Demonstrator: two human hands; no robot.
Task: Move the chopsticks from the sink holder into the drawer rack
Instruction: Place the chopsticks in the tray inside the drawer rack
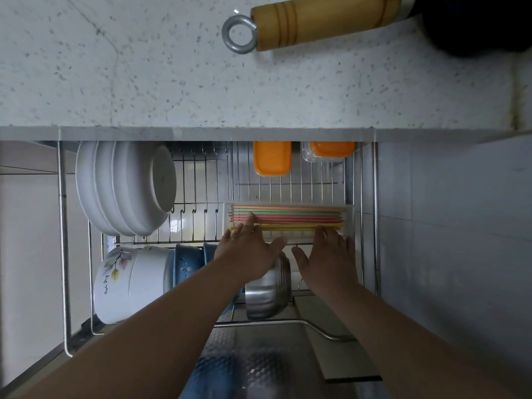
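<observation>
Head view shows the coloured chopsticks [288, 217] lying flat in a clear tray [349, 223] at the drawer rack [374, 197]'s right edge, so the move looks nearly done. Left hand [247, 249] rests spread on them and right hand [331, 254] hovers at the tray's near rim, each grip wide and empty; only tidying seems left.

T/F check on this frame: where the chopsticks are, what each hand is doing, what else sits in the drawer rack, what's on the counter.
1. The chopsticks lie flat in a clear tray on the drawer rack. True.
2. The left hand is a closed fist. False: its fingers are spread, fingertips on the chopsticks' left end.
3. The right hand holds a single chopstick lifted above the tray. False: it is open at the tray's near edge, nothing lifted.
4. White plates stand on edge at the rack's left. True.
5. Two orange-lidded containers sit at the back of the rack. True.
6. A wooden handle with a metal ring lies inside the rack. False: it lies on the counter.
</observation>
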